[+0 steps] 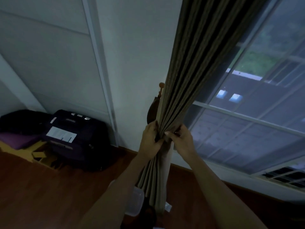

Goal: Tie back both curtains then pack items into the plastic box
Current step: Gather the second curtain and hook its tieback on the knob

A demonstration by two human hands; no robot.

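step: first part of the task, tying back a curtain; packing looks not begun
curtain (pixel 189 80): olive-brown, pleated, gathered into one tight bunch beside the window (pixel 247 129); hangs down to the floor
left hand (pixel 151 138): fingers curled round the left side of the bunch; seems to pinch a dark strap end as well, too dim to be sure
right hand (pixel 181 139): fingers and thumb curled on the right side of the bunch, thumb across the front
tieback (pixel 152 111): dark band hanging from a wall hook (pixel 161 85) just behind the curtain; lower end runs into the left hand
next move: probably bring the band round the bunch and fasten it; needs the pleats held together meanwhile
plastic box (pixel 136 202): clear, on the floor by the curtain foot; partly hidden by the left forearm; contents cannot tell
surface: red-brown wooden floor (pixel 41 187)
room: dim; white wall (pixel 132 47); dark suitcase (pixel 77 139) against the wall at left
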